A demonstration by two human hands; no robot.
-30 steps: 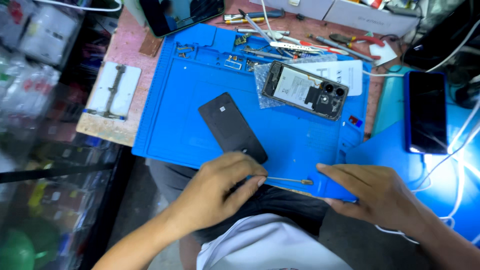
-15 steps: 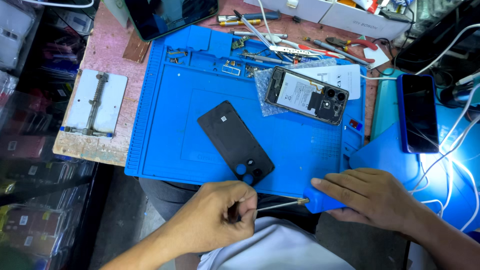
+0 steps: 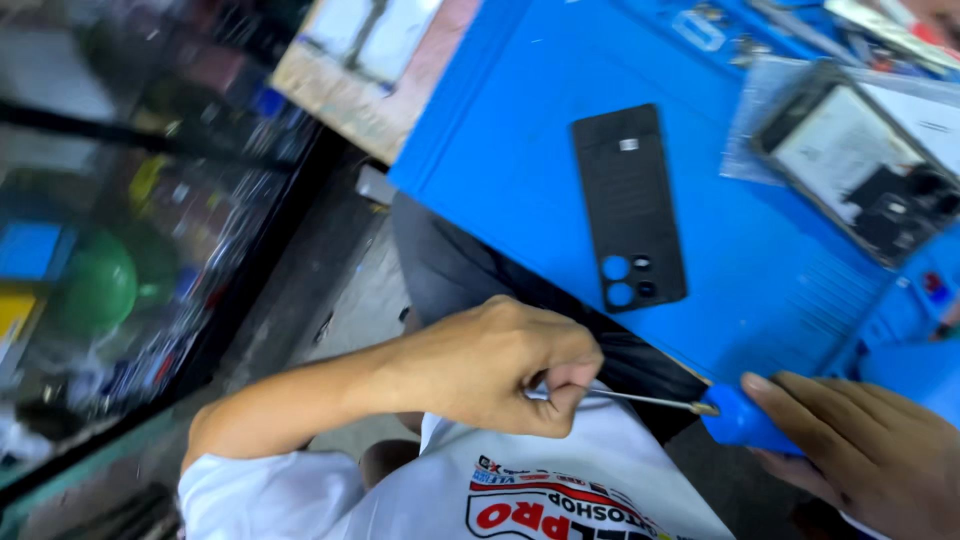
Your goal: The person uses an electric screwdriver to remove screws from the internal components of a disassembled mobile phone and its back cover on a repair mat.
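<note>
My left hand (image 3: 500,365) is closed around the tip end of a thin metal screwdriver shaft (image 3: 650,400), just below the near edge of the blue work mat (image 3: 520,150). My right hand (image 3: 870,455) grips the screwdriver's blue handle (image 3: 740,420). A black phone back cover (image 3: 630,205) with camera holes lies flat on the mat above my hands. An opened phone (image 3: 865,160) with exposed insides rests on a clear plastic sheet at the upper right.
A white-topped fixture (image 3: 360,40) sits on a wooden board at the top, left of the mat. Tools lie blurred along the mat's far edge (image 3: 860,25). Dark shelving with coloured items (image 3: 100,280) fills the left side. My white shirt (image 3: 560,495) is below.
The view has swung down and left and moved closer. Both hands stay on the screwdriver, now below the mat's near edge. The phone at the far right has left the view.
</note>
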